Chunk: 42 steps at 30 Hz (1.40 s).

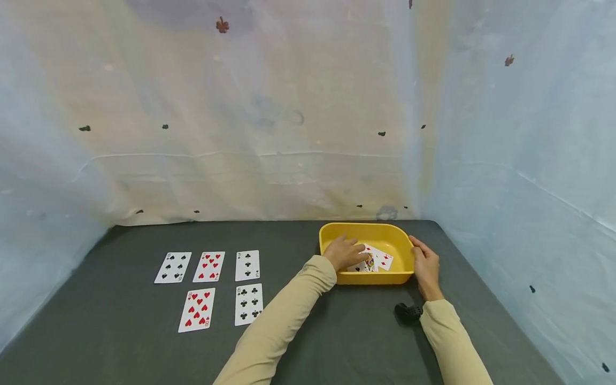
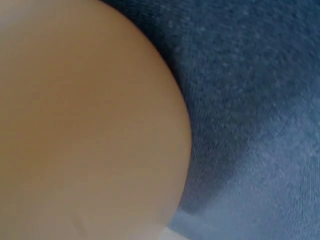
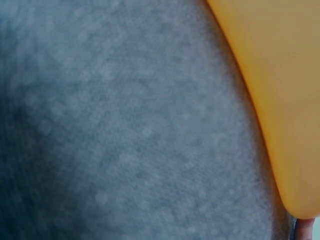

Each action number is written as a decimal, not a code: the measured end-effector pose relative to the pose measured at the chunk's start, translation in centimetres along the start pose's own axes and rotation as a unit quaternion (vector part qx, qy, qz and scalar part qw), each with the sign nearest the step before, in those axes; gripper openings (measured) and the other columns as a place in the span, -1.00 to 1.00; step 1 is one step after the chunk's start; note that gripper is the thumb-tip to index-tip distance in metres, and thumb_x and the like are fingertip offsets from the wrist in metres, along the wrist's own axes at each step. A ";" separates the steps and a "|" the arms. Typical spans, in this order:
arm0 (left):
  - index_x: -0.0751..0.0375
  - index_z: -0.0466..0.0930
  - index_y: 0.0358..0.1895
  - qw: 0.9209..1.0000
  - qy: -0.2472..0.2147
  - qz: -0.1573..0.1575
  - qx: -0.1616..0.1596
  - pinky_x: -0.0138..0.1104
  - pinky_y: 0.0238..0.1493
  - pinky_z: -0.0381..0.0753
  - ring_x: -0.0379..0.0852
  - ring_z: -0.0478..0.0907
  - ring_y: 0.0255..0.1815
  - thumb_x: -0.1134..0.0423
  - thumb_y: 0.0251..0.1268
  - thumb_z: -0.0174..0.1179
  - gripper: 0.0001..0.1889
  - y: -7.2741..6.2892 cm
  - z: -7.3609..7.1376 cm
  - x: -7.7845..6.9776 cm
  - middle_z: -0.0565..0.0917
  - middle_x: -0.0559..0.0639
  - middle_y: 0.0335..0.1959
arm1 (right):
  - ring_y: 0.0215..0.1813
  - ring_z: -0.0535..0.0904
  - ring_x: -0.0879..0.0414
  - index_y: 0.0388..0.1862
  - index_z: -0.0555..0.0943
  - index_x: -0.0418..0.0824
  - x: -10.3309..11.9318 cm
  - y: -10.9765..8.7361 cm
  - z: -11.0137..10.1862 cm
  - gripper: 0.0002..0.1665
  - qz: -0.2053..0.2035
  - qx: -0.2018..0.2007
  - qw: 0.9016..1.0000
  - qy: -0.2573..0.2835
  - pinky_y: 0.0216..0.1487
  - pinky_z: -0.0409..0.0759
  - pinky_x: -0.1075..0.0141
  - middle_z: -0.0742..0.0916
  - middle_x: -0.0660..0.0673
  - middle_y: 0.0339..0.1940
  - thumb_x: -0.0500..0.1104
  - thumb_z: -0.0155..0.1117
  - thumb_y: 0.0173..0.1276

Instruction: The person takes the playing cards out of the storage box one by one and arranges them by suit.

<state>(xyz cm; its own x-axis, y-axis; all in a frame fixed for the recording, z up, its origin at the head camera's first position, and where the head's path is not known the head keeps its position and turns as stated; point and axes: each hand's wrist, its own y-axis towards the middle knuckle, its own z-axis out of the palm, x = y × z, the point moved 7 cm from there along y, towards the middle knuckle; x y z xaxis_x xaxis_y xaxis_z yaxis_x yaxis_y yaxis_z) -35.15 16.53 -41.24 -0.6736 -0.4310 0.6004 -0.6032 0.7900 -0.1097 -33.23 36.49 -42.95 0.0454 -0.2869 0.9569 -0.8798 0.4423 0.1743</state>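
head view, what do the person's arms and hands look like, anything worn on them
Both arms are in long, plain, pale beige sleeves, the left sleeve and right sleeve each reaching about to the wrist. The left hand and right hand are bare, without gloves. A small black rounded device sits at the right cuff.

Smooth plastic tray (image 1: 375,278); matt cloth (image 1: 120,321)
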 end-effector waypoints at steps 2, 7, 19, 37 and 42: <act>-0.44 0.24 0.38 1.000 -0.002 -0.001 -0.002 -0.27 0.25 0.32 -0.22 0.25 0.33 0.15 0.48 0.06 -0.49 0.1 0.1 0.0 0.29 -0.35 0.36 | 0.31 0.40 -0.09 0.35 0.44 -0.28 0.0 0.1 0.0 -0.54 0.000 -0.001 1.000 -0.001 0.26 0.36 0.06 0.47 -0.25 0.35 -0.21 -0.11 0.55; -0.43 0.28 0.34 1.000 -0.001 -0.001 -0.018 -0.31 0.16 0.38 -0.25 0.32 0.24 0.09 0.49 0.04 -0.56 0.5 -0.1 -0.1 0.34 -0.38 0.30 | 0.34 0.37 -0.10 0.36 0.44 -0.28 0.1 0.1 -0.3 -0.53 0.004 -0.006 1.000 -0.002 0.28 0.35 0.06 0.46 -0.24 0.36 -0.21 -0.12 0.56; -0.42 0.30 0.36 0.999 -0.029 0.018 -0.001 -0.32 0.19 0.35 -0.26 0.34 0.20 -0.05 0.49 -0.02 -0.58 1.1 0.8 -0.6 0.39 -0.42 0.29 | 0.32 0.40 -0.08 0.35 0.45 -0.27 -0.1 0.1 0.1 -0.54 0.004 -0.003 1.000 0.007 0.27 0.37 0.06 0.47 -0.23 0.35 -0.21 -0.10 0.56; -0.29 0.45 0.28 0.984 -0.162 -0.067 0.019 -0.15 0.25 0.34 -0.15 0.37 0.24 0.18 0.53 -0.01 -0.64 1.2 1.9 1.0 0.47 -0.18 0.23 | 0.33 0.38 -0.07 0.35 0.44 -0.28 0.0 0.3 0.0 -0.54 0.002 0.002 1.000 0.013 0.28 0.35 0.07 0.47 -0.22 0.36 -0.22 -0.10 0.55; -0.21 0.47 0.24 0.979 -0.185 -0.084 0.011 -0.18 0.11 0.43 -0.12 0.45 0.12 0.16 0.54 -0.03 -0.69 0.9 2.3 1.0 0.52 -0.15 0.14 | 0.33 0.38 -0.06 0.35 0.45 -0.27 0.0 0.1 0.1 -0.54 0.005 0.002 1.000 0.011 0.28 0.35 0.07 0.47 -0.22 0.35 -0.20 -0.09 0.56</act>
<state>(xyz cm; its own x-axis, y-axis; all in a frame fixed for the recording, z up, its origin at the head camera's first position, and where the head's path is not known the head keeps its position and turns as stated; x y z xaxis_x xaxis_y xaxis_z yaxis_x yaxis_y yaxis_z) -37.30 15.78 -42.59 -0.6701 -0.6855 0.2845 -0.7252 0.6864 -0.0541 -33.38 36.46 -42.95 0.0465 -0.2640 0.9634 -0.8819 0.4421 0.1637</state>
